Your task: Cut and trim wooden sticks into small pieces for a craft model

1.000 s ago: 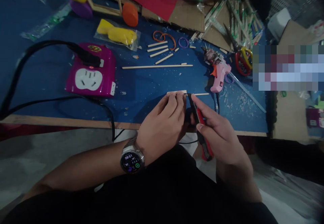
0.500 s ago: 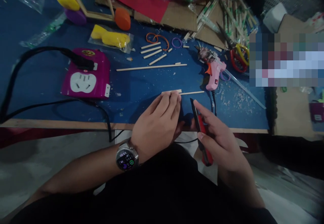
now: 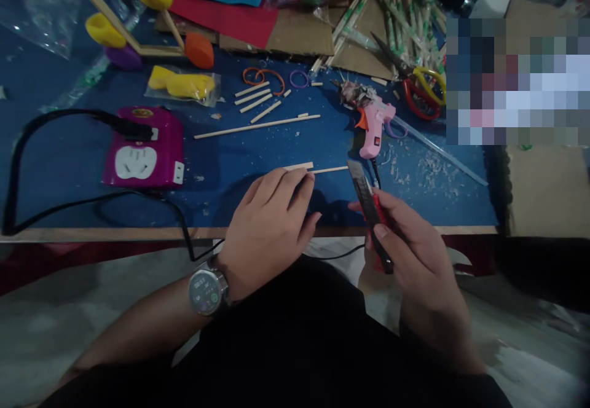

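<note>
The left hand (image 3: pixel 270 220) lies palm down on the blue table (image 3: pixel 258 150), fingers together, their tips pressing the near-left end of a thin wooden stick (image 3: pixel 318 168); the right hand (image 3: pixel 410 254) is closed around a red utility knife (image 3: pixel 371 211), its blade raised just right of the stick's far end; a pink glue gun (image 3: pixel 371 131) lies just beyond; a magenta power strip (image 3: pixel 142 156) sits well to the left; cut stick pieces (image 3: pixel 255 96) lie farther back.
</note>
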Demonstrator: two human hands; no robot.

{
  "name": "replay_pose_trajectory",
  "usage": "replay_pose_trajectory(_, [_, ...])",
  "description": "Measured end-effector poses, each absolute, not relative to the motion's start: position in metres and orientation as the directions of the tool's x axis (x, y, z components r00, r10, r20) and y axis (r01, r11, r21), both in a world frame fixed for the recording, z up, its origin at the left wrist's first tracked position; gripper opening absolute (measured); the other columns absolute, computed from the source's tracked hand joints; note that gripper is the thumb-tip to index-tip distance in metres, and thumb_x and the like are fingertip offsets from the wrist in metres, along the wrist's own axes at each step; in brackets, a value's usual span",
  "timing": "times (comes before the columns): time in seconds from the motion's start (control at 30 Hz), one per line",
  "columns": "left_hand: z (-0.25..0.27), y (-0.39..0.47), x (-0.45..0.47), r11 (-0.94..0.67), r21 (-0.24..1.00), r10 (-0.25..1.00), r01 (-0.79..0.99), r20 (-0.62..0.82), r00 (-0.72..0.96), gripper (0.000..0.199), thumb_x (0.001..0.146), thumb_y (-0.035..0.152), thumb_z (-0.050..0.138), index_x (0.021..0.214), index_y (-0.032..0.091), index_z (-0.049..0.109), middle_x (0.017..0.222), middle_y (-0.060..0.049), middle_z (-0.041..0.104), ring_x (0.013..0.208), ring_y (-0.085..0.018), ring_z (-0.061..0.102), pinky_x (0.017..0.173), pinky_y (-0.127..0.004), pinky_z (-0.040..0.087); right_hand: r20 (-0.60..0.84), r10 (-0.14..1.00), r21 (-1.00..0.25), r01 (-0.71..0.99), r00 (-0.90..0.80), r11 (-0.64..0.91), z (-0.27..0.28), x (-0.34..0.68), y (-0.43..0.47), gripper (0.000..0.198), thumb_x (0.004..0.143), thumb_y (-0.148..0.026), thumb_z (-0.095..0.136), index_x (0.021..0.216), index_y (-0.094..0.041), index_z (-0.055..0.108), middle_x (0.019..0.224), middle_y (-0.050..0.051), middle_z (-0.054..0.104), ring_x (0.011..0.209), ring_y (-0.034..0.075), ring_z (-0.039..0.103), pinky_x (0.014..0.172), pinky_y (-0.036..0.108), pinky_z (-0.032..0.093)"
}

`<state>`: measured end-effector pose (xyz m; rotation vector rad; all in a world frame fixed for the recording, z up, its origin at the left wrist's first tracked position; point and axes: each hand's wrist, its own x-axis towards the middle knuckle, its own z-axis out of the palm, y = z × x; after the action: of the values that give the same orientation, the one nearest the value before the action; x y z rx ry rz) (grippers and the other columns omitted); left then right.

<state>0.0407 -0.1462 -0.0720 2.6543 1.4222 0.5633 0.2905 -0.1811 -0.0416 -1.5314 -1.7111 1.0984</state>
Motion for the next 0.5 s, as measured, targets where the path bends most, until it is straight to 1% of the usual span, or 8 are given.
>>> replay_pose_trajectory(0.07, [-0.067, -0.141, 0.041, -0.563, 0.218, 0.818, 0.797, 0.284, 0.501, 0.046, 0.108, 0.026, 0.058, 0.147, 0.004, 0.067, 0.138, -0.02, 0.074, 0.124, -0.039, 0.069, 0.1, -0.056, 0.062, -0.117, 0.981, -0.868, 0.495, -0.156, -0.025, -0.042, 0.294, -0.182, 0.045, 0.114, -0.033, 0.053, 0.158, -0.039, 0.06, 0.12, 0.004, 0.079, 0.07, 0.015, 0.066, 0.06, 0.03, 0.058])
replay_pose_trajectory(0.1, [-0.066, -0.138, 0.04, -0.559, 0.204, 0.82, 0.804, 0.282, 0.498, 0.043, 0.108, 0.025, 0.057, 0.145, 0.006, 0.068, 0.132, -0.019, 0.075, 0.118, -0.039, 0.071, 0.094, -0.056, 0.063, -0.111, 0.982, -0.86, 0.51, -0.154, -0.018, -0.042, 0.296, -0.182, 0.045, 0.114, -0.033, 0.053, 0.158, -0.04, 0.06, 0.116, 0.003, 0.078, 0.07, 0.014, 0.065, 0.06, 0.029, 0.057])
replay_pose_trajectory(0.17, [-0.063, -0.131, 0.039, -0.55, 0.186, 0.826, 0.815, 0.266, 0.497, 0.038, 0.108, 0.022, 0.057, 0.141, 0.009, 0.072, 0.124, -0.016, 0.076, 0.11, -0.036, 0.072, 0.087, -0.052, 0.063, -0.068, 0.987, -0.82, 0.571, -0.149, 0.03, -0.043, 0.299, -0.183, 0.045, 0.115, -0.032, 0.052, 0.159, -0.039, 0.06, 0.112, 0.002, 0.078, 0.075, 0.014, 0.068, 0.068, 0.03, 0.06])
replay_pose_trajectory(0.27, [-0.062, -0.123, 0.035, -0.547, 0.196, 0.832, 0.814, 0.236, 0.503, 0.029, 0.108, 0.018, 0.056, 0.126, 0.012, 0.078, 0.112, -0.012, 0.076, 0.1, -0.032, 0.072, 0.084, -0.048, 0.063, 0.028, 0.987, -0.754, 0.645, -0.158, 0.125, -0.045, 0.303, -0.182, 0.047, 0.113, -0.03, 0.056, 0.159, -0.034, 0.061, 0.114, 0.003, 0.08, 0.09, 0.017, 0.076, 0.085, 0.034, 0.066])
replay_pose_trajectory(0.37, [-0.063, -0.121, 0.032, -0.532, 0.191, 0.838, 0.825, 0.257, 0.481, 0.024, 0.107, 0.015, 0.057, 0.116, 0.013, 0.079, 0.107, -0.011, 0.077, 0.097, -0.031, 0.072, 0.081, -0.047, 0.061, 0.102, 0.982, -0.71, 0.68, -0.157, 0.182, -0.046, 0.305, -0.181, 0.047, 0.108, -0.029, 0.066, 0.155, -0.029, 0.064, 0.116, 0.005, 0.083, 0.1, 0.021, 0.08, 0.09, 0.035, 0.068])
replay_pose_trajectory(0.43, [-0.063, -0.124, 0.032, -0.522, 0.177, 0.842, 0.834, 0.267, 0.47, 0.022, 0.106, 0.014, 0.058, 0.114, 0.013, 0.078, 0.106, -0.011, 0.077, 0.097, -0.032, 0.072, 0.08, -0.048, 0.061, 0.128, 0.979, -0.672, 0.712, -0.159, 0.203, -0.048, 0.307, -0.181, 0.049, 0.105, -0.028, 0.07, 0.153, -0.027, 0.065, 0.118, 0.006, 0.083, 0.103, 0.023, 0.081, 0.094, 0.038, 0.068])
replay_pose_trajectory(0.5, [-0.062, -0.128, 0.033, -0.52, 0.185, 0.844, 0.834, 0.259, 0.469, 0.021, 0.107, 0.015, 0.057, 0.114, 0.013, 0.077, 0.106, -0.011, 0.077, 0.097, -0.032, 0.072, 0.082, -0.049, 0.061, 0.156, 0.973, -0.621, 0.748, -0.173, 0.233, -0.05, 0.309, -0.18, 0.051, 0.103, -0.027, 0.071, 0.154, -0.027, 0.065, 0.124, 0.007, 0.083, 0.109, 0.025, 0.081, 0.098, 0.04, 0.068])
